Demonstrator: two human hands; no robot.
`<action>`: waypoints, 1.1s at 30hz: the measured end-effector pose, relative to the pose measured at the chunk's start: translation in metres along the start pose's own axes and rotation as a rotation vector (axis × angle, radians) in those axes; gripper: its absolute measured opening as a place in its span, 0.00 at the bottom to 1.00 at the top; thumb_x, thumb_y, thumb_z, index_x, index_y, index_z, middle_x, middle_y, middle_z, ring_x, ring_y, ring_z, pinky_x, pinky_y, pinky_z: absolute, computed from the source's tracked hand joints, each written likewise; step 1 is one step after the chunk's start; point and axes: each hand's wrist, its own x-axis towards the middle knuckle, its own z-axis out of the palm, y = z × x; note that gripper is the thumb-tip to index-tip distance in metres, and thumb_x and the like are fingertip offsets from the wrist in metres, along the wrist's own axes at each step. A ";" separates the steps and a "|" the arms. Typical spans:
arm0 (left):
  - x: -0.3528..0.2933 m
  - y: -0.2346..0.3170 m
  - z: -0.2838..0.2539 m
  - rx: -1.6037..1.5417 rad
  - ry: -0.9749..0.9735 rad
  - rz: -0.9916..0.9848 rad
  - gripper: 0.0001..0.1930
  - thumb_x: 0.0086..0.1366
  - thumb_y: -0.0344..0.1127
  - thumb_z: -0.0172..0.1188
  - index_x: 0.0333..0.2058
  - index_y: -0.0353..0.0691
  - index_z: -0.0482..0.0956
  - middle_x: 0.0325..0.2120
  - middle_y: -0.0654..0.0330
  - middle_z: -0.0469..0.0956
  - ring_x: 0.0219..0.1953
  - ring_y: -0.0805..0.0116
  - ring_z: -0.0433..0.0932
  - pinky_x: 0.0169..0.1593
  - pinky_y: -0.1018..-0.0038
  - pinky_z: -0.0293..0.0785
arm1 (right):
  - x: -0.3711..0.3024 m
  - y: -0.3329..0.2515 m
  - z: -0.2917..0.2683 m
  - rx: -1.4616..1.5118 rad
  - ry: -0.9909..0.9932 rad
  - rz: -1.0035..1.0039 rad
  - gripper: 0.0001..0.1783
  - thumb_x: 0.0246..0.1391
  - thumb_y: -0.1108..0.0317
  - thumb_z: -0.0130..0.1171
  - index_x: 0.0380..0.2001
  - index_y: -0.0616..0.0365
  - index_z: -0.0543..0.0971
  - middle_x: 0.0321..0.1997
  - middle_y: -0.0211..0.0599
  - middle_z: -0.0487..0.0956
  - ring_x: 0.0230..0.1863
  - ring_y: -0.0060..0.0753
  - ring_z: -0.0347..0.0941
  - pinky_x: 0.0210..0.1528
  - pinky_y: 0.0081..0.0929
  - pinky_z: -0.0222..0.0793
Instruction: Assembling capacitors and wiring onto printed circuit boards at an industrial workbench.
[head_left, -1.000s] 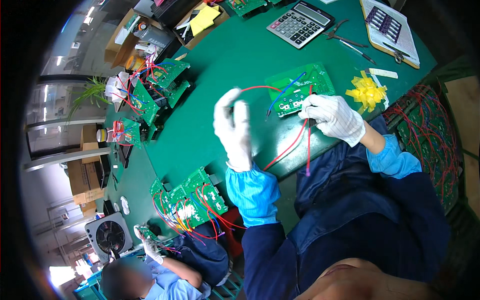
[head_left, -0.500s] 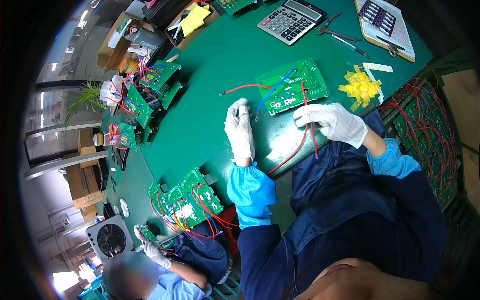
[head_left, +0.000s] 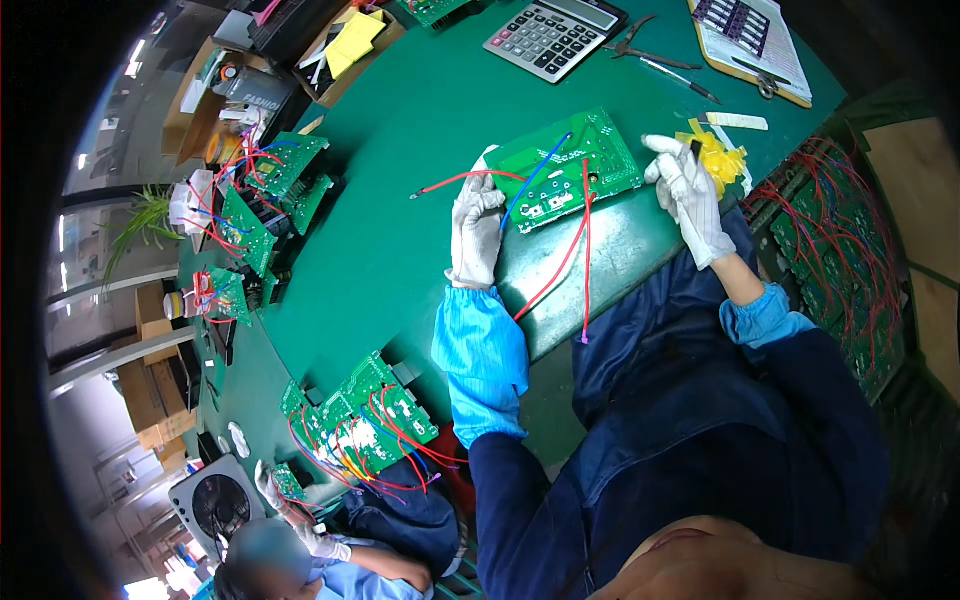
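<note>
A green circuit board (head_left: 610, 150) with red and blue wires lies in front of me on the bench. My white-gloved left hand (head_left: 474, 230) grips its left edge, the fingers partly behind the board and a red wire crossing over them. Two long red wires (head_left: 587, 265) hang from the board toward the bench's front edge. To the right of the board is my right hand (head_left: 688, 200), also gloved, its fingers apart and off the wires. Just beyond it sits a bunch of yellow ribbon-like strips (head_left: 722, 165). A small dark piece beside those fingers is too small to name.
A calculator (head_left: 552, 38), pliers (head_left: 640, 50), a pen (head_left: 680, 80) and a clipboard (head_left: 790, 75) lie at the far side. More wired boards (head_left: 375, 410) stand at the left, others (head_left: 840, 270) at the right. A co-worker's gloved hand (head_left: 325, 545) shows lower left.
My right hand has let go of the red wires and moved right to the yellow strips. My left hand has come up onto the board's left edge. The view has shifted slightly.
</note>
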 end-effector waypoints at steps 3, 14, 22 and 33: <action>-0.009 0.010 0.021 0.030 -0.024 -0.012 0.30 0.61 0.28 0.51 0.63 0.31 0.62 0.58 0.57 0.70 0.60 0.65 0.69 0.62 0.75 0.61 | -0.001 -0.012 -0.002 -0.066 -0.004 0.056 0.23 0.66 0.54 0.48 0.56 0.57 0.72 0.31 0.35 0.77 0.18 0.16 0.64 0.17 0.16 0.57; -0.021 0.000 0.039 0.069 0.132 0.151 0.18 0.73 0.34 0.45 0.58 0.34 0.68 0.53 0.56 0.72 0.55 0.69 0.71 0.57 0.74 0.68 | -0.018 -0.014 0.003 -0.222 -0.077 0.123 0.25 0.66 0.50 0.46 0.53 0.58 0.74 0.17 0.29 0.73 0.13 0.16 0.63 0.16 0.15 0.56; -0.017 -0.029 0.014 0.212 0.113 0.117 0.16 0.73 0.40 0.49 0.49 0.35 0.74 0.41 0.62 0.76 0.44 0.73 0.73 0.53 0.77 0.67 | -0.042 -0.020 -0.013 -0.296 -0.200 0.182 0.25 0.67 0.50 0.44 0.52 0.61 0.72 0.16 0.29 0.71 0.13 0.19 0.66 0.15 0.18 0.57; -0.017 -0.037 0.021 0.210 0.239 0.153 0.13 0.72 0.39 0.51 0.44 0.35 0.75 0.39 0.62 0.76 0.43 0.75 0.73 0.50 0.76 0.69 | -0.009 -0.060 -0.020 -0.797 -0.100 -0.489 0.18 0.60 0.58 0.56 0.51 0.54 0.74 0.39 0.42 0.80 0.39 0.40 0.78 0.40 0.30 0.73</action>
